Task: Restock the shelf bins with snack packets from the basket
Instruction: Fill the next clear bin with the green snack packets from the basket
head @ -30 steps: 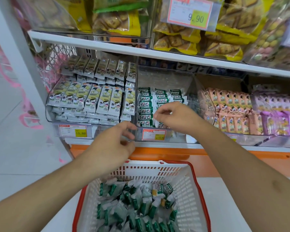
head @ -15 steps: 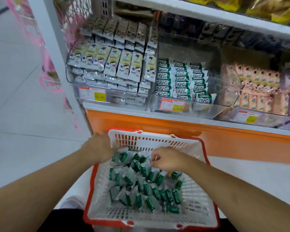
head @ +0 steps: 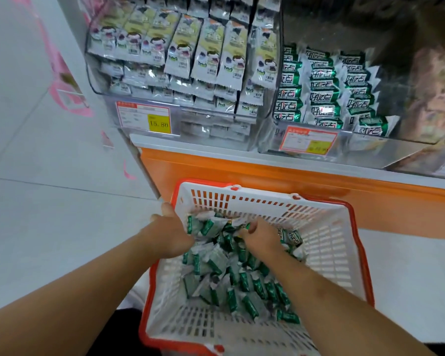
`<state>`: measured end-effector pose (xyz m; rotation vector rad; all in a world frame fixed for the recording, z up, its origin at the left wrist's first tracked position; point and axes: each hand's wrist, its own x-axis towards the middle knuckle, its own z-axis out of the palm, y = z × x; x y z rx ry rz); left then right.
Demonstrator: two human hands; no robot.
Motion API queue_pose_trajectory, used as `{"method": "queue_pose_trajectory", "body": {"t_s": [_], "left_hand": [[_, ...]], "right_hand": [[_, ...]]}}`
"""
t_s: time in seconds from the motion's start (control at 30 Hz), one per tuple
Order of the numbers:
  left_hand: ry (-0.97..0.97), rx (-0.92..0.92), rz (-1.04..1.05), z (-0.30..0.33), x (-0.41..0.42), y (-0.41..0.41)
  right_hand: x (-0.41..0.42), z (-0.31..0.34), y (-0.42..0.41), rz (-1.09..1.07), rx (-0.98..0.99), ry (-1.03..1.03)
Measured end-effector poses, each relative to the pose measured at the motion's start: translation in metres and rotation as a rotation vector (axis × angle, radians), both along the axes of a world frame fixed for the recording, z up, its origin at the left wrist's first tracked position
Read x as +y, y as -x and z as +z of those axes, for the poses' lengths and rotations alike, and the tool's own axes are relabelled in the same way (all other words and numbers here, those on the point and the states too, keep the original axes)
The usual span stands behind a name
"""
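A white basket with a red rim (head: 326,242) sits on the floor below the shelf, holding several green-and-silver snack packets (head: 244,283). My left hand (head: 171,233) is down at the basket's left edge, fingers curled among the packets there. My right hand (head: 261,237) is inside the basket, closed on green packets, one of which sticks out to its right. Above, a clear shelf bin (head: 370,147) holds neat rows of the same green packets (head: 324,96).
A clear bin (head: 211,129) of white-and-yellow packets stands left of the green one, with a yellow price tag (head: 159,123). An orange shelf base (head: 293,181) runs behind the basket. White tiled floor (head: 49,214) lies to the left. Another bin shows at far right.
Both hands dropped from the shelf bin into the basket. My view tilted down and moved closer. The right hand has closed on packets in the pile.
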<state>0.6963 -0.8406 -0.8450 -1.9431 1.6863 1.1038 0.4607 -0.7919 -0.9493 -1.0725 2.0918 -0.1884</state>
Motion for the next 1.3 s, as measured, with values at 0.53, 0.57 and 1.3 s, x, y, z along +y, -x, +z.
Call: {"method": "queue_pose_trajectory", "body": {"t_s": [0.53, 0.57, 1.3], "left_hand": [[0.069, -0.046, -0.702, 0.143, -0.002, 0.033], [0.037, 0.098, -0.679, 0.16, -0.001, 0.042], [0.704, 0.582, -0.389, 0.203, -0.027, 0.122]], "right_hand": [[0.01, 0.253, 0.057, 0.221, -0.449, -0.044], [0.014, 0.275, 0.06, 0.269, -0.443, 0.011], [-0.088, 0.332, 0.138, 0.382, 0.134, 0.414]]}}
